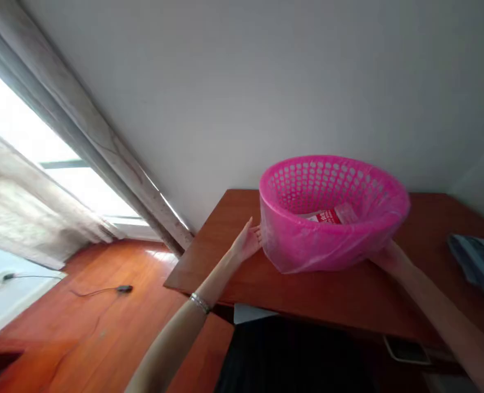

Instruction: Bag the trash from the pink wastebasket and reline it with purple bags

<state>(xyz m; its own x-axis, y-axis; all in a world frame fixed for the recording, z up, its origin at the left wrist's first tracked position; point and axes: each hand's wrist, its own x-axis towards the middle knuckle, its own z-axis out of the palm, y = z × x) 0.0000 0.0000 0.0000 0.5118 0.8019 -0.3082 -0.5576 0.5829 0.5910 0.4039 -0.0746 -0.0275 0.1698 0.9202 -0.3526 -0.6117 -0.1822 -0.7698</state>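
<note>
Head view: open left hand and half-hidden right hand rest apart against opposite sides of a bag-lined pink plastic basket; seemingly steadying it on a wooden desk.

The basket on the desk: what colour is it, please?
The basket is bright pink with rows of round holes, best seen in the head view.

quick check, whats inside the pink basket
Inside the pink plastic basket, lined with a thin plastic bag, lies a red-and-white wrapper; whatever lies beneath it is hidden.
</note>
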